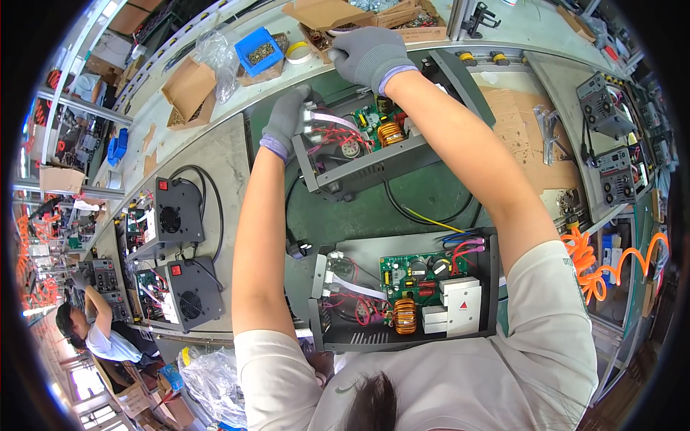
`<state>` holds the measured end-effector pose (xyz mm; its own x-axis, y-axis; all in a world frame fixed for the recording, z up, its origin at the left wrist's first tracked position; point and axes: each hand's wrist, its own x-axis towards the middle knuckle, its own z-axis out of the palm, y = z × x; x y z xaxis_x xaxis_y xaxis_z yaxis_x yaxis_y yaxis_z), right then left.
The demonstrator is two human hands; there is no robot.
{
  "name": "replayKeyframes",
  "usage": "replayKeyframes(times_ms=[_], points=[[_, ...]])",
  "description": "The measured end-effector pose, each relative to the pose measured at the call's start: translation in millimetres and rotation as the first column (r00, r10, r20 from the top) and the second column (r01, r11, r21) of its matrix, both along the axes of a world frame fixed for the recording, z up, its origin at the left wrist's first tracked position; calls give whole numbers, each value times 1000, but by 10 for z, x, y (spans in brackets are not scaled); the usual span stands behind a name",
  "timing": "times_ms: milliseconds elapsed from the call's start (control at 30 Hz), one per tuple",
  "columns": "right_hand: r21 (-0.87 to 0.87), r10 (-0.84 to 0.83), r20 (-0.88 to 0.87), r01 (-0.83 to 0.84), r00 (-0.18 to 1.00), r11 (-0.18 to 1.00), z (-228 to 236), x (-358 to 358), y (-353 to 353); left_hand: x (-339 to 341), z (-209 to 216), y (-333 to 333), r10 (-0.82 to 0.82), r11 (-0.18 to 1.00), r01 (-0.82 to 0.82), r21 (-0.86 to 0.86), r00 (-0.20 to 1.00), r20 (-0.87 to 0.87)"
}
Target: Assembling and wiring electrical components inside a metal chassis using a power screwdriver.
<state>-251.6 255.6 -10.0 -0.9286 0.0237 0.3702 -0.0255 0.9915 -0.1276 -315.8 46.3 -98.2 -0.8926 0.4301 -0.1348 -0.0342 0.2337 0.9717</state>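
Observation:
Both my hands wear grey gloves with purple cuffs. My left hand [286, 118] is at the left end of a black metal power unit [359, 172], its fingers closed around the end panel. The unit lies open on the green bench surface, showing a circuit board [370, 122], a copper coil [391, 133] and red wires. My right hand [370, 59] reaches beyond the unit to a cardboard box of small metal parts [320, 39]. Its fingers are bent together; anything between them is hidden. Nearer me lies a second open power unit [406, 294], untouched.
Beyond the units stand a blue bin of small parts [259, 52], a tape roll [298, 52] and an open carton [190, 93]. More units [180, 215] stand at the left, others [606, 104] at the right. An orange coiled hose [593, 266] hangs at the right. Another person [108, 334] works far left.

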Motion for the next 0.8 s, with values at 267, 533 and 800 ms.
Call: replayKeyframes(times_ms=[267, 533, 800], points=[[37, -290, 213, 288, 933, 957, -3, 28, 986, 170, 100, -3, -24, 999, 21, 34, 997, 72], [-352, -6, 235, 91, 972, 932, -356, 794, 1583, 821, 704, 123, -93, 985, 76, -152, 990, -109], [-668, -280, -116, 134, 953, 732, -206, 1773, 1100, 1518, 1222, 812, -615, 625, -85, -776, 559, -556]])
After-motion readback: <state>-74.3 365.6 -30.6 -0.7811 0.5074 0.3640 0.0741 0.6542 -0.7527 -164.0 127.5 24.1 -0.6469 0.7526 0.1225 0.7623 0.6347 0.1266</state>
